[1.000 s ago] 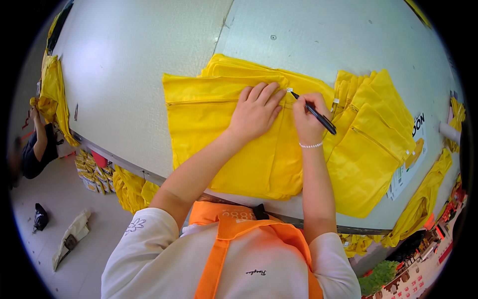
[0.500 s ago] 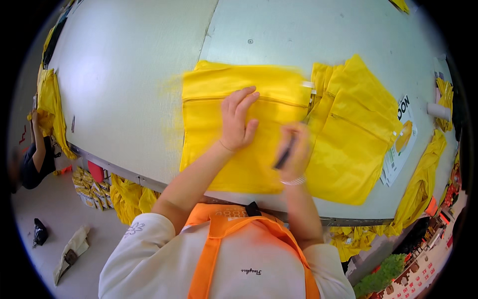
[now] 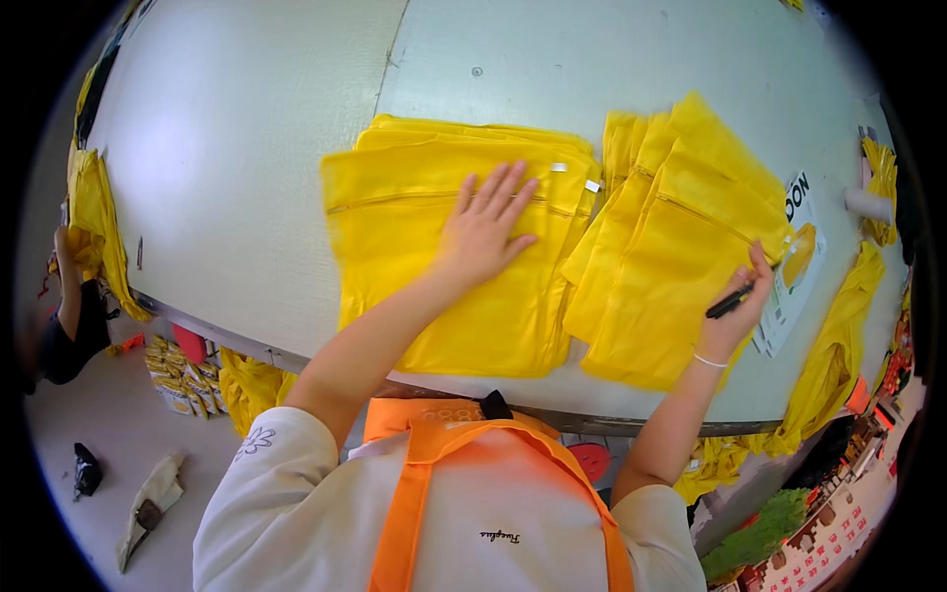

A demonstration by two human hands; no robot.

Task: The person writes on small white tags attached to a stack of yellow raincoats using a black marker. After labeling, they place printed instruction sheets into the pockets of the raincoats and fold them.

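Note:
My left hand [image 3: 488, 232] lies flat, fingers spread, on the top piece of a left stack of yellow zippered fabric covers [image 3: 434, 306]. That top piece sits askew, jutting out left of the layers below, and small white tags show at the stack's upper right. My right hand [image 3: 740, 301] is at the lower right edge of a second, fanned pile of yellow zippered covers [image 3: 656, 286]. A small black pen-like tool [image 3: 728, 302] is held in it; its exact kind is unclear. Whether the right fingertips also pinch the fabric I cannot tell.
Printed sheets [image 3: 801, 257] lie right of the pile, with a white roll [image 3: 868, 204] farther out. Yellow cloth [image 3: 834, 345] hangs over the table's right edge. At far left is another person's arm [image 3: 69, 281] by yellow fabric [image 3: 94, 217]. Packaged goods [image 3: 182, 375] stand below the table.
My right hand has moved right, from the left stack to the right pile, still holding the black tool. The left stack's top cover now sits farther left and askew, under my left hand.

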